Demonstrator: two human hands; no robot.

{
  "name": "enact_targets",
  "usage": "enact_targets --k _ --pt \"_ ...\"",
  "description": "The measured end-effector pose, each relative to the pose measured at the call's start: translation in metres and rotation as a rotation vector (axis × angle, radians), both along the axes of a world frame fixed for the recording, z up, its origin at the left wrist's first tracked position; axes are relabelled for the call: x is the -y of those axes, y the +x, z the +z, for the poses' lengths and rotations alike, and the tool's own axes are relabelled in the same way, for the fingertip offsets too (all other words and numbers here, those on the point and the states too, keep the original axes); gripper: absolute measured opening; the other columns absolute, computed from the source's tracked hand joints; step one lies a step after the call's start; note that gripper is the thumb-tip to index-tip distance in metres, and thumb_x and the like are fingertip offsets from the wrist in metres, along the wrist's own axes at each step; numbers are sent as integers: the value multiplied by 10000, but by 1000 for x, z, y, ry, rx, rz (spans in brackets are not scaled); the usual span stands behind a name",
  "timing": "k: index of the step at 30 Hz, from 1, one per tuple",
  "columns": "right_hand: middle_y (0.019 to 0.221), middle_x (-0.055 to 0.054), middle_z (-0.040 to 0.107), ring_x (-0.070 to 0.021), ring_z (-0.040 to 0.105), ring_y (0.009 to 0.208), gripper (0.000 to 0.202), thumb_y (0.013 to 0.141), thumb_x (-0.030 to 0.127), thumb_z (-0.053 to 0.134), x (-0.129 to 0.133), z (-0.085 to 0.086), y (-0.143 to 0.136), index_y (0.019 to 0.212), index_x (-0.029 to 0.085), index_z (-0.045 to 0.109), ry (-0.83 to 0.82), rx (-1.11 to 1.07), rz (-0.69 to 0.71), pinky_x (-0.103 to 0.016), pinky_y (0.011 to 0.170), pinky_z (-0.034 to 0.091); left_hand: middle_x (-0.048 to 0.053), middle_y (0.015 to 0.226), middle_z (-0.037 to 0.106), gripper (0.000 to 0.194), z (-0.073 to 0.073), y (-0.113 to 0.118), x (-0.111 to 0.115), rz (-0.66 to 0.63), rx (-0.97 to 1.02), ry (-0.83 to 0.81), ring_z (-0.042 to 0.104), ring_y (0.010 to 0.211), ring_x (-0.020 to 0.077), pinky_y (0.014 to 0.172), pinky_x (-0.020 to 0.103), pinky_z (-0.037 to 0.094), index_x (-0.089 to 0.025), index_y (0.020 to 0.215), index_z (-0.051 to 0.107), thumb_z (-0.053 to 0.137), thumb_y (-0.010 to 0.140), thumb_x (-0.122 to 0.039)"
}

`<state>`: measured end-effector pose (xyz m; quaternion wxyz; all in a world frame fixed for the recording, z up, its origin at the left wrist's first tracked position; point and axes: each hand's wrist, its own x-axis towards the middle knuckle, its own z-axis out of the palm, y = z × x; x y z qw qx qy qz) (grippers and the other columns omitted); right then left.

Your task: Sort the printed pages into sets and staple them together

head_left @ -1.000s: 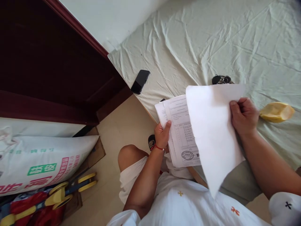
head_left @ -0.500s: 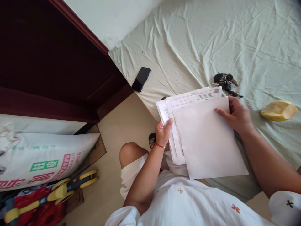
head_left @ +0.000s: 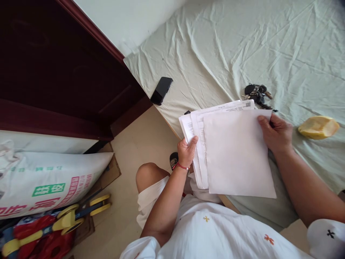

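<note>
My left hand [head_left: 187,153] grips the left edge of several printed sheets [head_left: 198,144], its thumb lying on top. A blank white sheet of paper [head_left: 238,154] overlaps those sheets on the right and hides most of their print. My right hand [head_left: 277,133] is closed on that sheet's upper right corner, thumb in front and fingers behind. Just beyond the papers' top edge lies a bunch of keys [head_left: 257,94] on the pale green bed sheet.
A black phone [head_left: 161,90] lies near the left edge of the bed sheet [head_left: 215,46]. To the right sits a yellow peeled fruit [head_left: 318,127]. A printed white sack [head_left: 54,176] and a yellow-and-blue toy vehicle [head_left: 67,223] stand on the floor at left.
My right hand has shifted right and slightly up, carrying the blank sheet with it and turning it more upright. The printed sheets and my left hand have stayed in place.
</note>
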<state>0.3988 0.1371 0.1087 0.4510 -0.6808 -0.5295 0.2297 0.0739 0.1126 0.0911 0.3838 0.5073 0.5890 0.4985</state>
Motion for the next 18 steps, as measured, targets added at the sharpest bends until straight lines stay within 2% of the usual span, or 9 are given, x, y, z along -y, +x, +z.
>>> enact_targets --k 2,6,10,12,16,18 --pt "642 43 341 -106 300 618 468 963 583 606 0 -1 1 709 198 523 18 -23 -18 -275 557 222 60 893 822 449 3 0 1 -36 -9 -11 741 818 206 777 288 581 -166 930 815 759 874 -609" --pt "631 43 323 -102 286 604 509 965 602 602 1 0 1 680 199 479 -14 -4 21 -272 539 205 37 731 764 461 9 -1 3 -98 -70 -19 692 706 190 675 274 549 -158 820 799 752 872 -614" --pt "633 45 413 -103 347 600 412 882 581 712 2 2 -2 777 192 627 -39 -58 21 -258 536 263 19 643 706 471 11 -3 3 -133 -98 -13 627 616 165 605 266 505 -161 743 778 742 877 -611" --pt "633 45 429 -102 351 601 378 879 553 715 2 2 -3 796 190 648 -23 -57 -13 -258 544 273 26 655 719 469 11 -3 4 -158 -99 -19 633 615 167 607 270 506 -163 752 787 741 877 -612" --pt "626 43 419 -100 340 600 421 914 557 673 1 -1 -4 728 192 578 13 -23 -53 -259 549 267 64 830 807 452 13 -2 4 -217 -60 -30 715 736 205 690 296 555 -167 904 832 752 866 -610" --pt "636 40 428 -106 343 601 434 934 587 654 2 -3 -4 753 199 581 14 -33 -23 -256 539 265 56 812 801 438 15 -1 4 -226 -64 -42 708 723 199 688 293 551 -167 872 825 756 865 -599"
